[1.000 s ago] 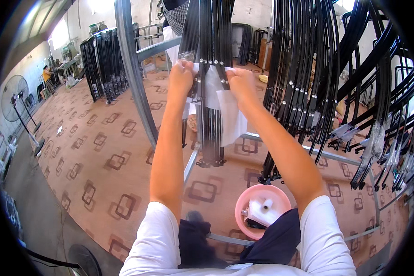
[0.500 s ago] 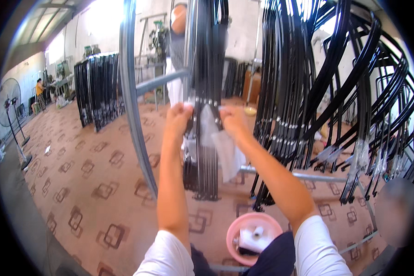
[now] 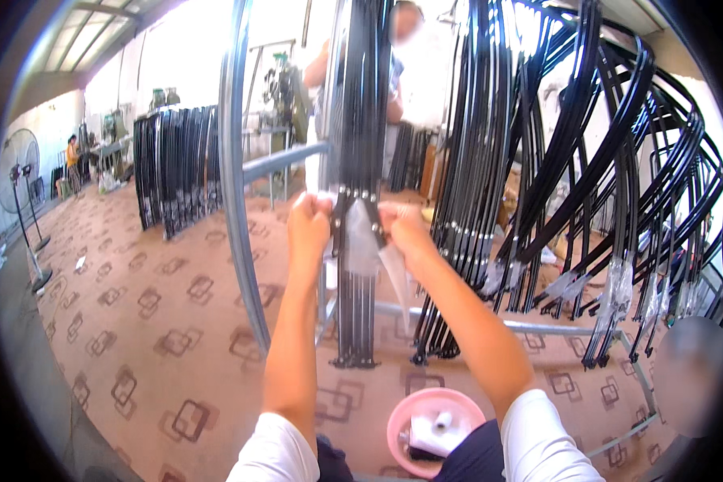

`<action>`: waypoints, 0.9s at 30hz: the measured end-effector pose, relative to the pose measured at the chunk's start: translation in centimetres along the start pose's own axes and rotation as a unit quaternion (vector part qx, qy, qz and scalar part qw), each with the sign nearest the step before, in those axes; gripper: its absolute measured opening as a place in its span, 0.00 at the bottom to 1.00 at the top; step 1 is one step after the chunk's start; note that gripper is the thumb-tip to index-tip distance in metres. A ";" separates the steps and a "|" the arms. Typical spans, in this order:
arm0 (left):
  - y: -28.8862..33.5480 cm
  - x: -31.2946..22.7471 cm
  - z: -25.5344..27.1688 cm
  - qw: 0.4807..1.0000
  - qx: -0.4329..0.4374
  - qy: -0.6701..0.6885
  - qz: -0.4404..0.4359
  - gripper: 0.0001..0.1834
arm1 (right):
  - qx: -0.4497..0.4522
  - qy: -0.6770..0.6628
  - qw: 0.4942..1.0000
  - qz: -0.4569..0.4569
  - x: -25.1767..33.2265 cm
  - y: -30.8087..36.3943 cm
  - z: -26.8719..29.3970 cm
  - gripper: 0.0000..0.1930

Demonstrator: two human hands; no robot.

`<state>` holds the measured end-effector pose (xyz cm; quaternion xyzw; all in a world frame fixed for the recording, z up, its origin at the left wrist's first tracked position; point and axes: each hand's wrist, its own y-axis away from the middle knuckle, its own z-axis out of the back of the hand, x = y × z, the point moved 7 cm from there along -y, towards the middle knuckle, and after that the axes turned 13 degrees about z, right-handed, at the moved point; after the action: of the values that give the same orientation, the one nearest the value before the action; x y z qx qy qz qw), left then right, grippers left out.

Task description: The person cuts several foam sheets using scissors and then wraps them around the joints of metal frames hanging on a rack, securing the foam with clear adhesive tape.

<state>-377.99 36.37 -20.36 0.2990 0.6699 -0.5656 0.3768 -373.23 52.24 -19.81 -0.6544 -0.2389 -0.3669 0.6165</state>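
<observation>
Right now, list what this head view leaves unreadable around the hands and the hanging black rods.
- Left hand and right hand: fingertips hidden behind the black rods and clear plastic sleeve.
- Rod tops: cut off by the upper edge.
- Pink bowl: contents partly hidden by the person's clothing.
- Far workbench: too small.

Black rods [image 3: 360, 120] — pink bowl [image 3: 402, 418] — patterned floor [image 3: 136, 305]

Glossy black rods [image 3: 357, 120] with small bright metal studs, thin clear plastic bag [image 3: 363, 245] crinkled and shiny, smooth grey metal frame [image 3: 234, 161], glossy pink plastic bowl [image 3: 402, 418], matt patterned floor [image 3: 136, 321], white cloth sleeves [image 3: 277, 454]
</observation>
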 end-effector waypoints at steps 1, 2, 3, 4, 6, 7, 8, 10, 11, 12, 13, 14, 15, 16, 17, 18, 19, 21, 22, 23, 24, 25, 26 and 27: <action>0.3 -0.1 -0.3 0.998 0.034 0.033 0.035 0.09 | 0.005 0.069 0.997 0.027 0.0 -0.2 0.8 0.08; 0.0 0.3 -0.5 0.997 0.039 0.044 0.050 0.09 | 0.011 0.162 0.984 0.072 0.4 -0.4 1.3 0.07; 0.0 0.8 -0.4 0.995 0.041 0.053 0.074 0.09 | -0.012 0.190 0.977 0.101 0.6 -0.1 1.4 0.07; 0.0 0.9 -0.2 0.993 0.042 0.057 0.094 0.10 | -0.037 0.213 0.967 0.132 1.3 0.3 1.2 0.07; 0.2 2.1 0.0 0.988 0.046 0.095 0.115 0.12 | -0.057 0.259 0.952 0.153 2.2 1.2 0.8 0.08; 0.1 2.3 0.0 0.986 0.050 0.106 0.123 0.12 | -0.071 0.276 0.944 0.164 2.3 1.3 0.7 0.08; 0.0 2.5 0.0 0.983 0.055 0.116 0.131 0.12 | -0.084 0.293 0.936 0.175 2.4 1.3 0.6 0.08; 0.1 2.6 -0.2 0.978 0.057 0.144 0.141 0.12 | -0.092 0.308 0.930 0.176 2.2 1.4 0.5 0.07; 0.2 2.6 -0.4 0.979 0.074 0.133 0.135 0.12 | -0.086 0.306 0.933 0.167 2.1 1.3 0.6 0.07; 0.5 2.8 -0.4 0.980 0.090 0.123 0.129 0.12 | -0.081 0.304 0.936 0.158 1.9 1.3 0.7 0.07; 0.3 2.2 -0.3 0.981 0.108 0.113 0.113 0.12 | -0.075 0.293 0.939 0.163 2.1 1.1 0.7 0.07; 0.3 2.0 -0.4 0.979 0.133 0.108 0.109 0.15 | -0.070 0.283 0.942 0.167 2.1 1.1 0.7 0.07; 0.3 1.7 -0.1 0.980 0.136 0.097 0.106 0.15 | -0.064 0.273 0.944 0.171 2.1 1.2 0.7 0.07; 0.3 1.4 0.0 0.981 0.140 0.086 0.100 0.15 | -0.051 0.304 0.934 0.180 1.8 1.0 0.8 0.07; 0.4 1.0 0.0 0.982 0.145 0.074 0.094 0.16 | -0.038 0.308 0.934 0.176 1.8 0.8 0.7 0.07; 0.5 0.7 0.0 0.981 0.142 0.090 0.095 0.18 | -0.026 0.313 0.934 0.173 1.8 0.6 0.3 0.07; 0.6 0.5 0.1 0.983 0.141 0.080 0.089 0.16 | -0.015 0.317 0.933 0.168 1.9 0.5 0.0 0.07; 0.7 0.0 0.9 0.986 0.134 0.055 0.081 0.14 | -0.007 0.322 0.931 0.172 2.8 0.5 -1.1 0.07; 0.7 -0.2 1.6 0.986 0.139 0.052 0.075 0.14 | -0.001 0.330 0.927 0.178 2.9 0.6 -1.8 0.07; 0.5 -0.1 2.2 0.984 0.150 0.047 0.081 0.14 | 0.005 0.337 0.924 0.183 3.0 0.6 -2.6 0.07; 0.1 0.2 2.8 0.982 0.160 0.040 0.087 0.14 | 0.035 0.312 0.935 0.165 2.9 0.4 -3.5 0.08; -0.3 0.5 3.6 0.981 0.168 0.033 0.092 0.14 | 0.066 0.286 0.944 0.149 2.9 0.2 -4.6 0.08; -0.6 1.3 3.8 0.976 0.173 0.057 0.117 0.14 | 0.054 0.273 0.945 0.175 2.3 -0.2 -4.8 0.07; -0.9 2.1 3.9 0.971 0.178 0.079 0.141 0.15 | 0.043 0.267 0.947 0.172 1.4 -0.5 -4.7 0.07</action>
<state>-379.15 32.35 -21.94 0.4967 0.5370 -0.5915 0.3393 -373.61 47.46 -18.51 -0.5368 0.0347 -0.4061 0.7387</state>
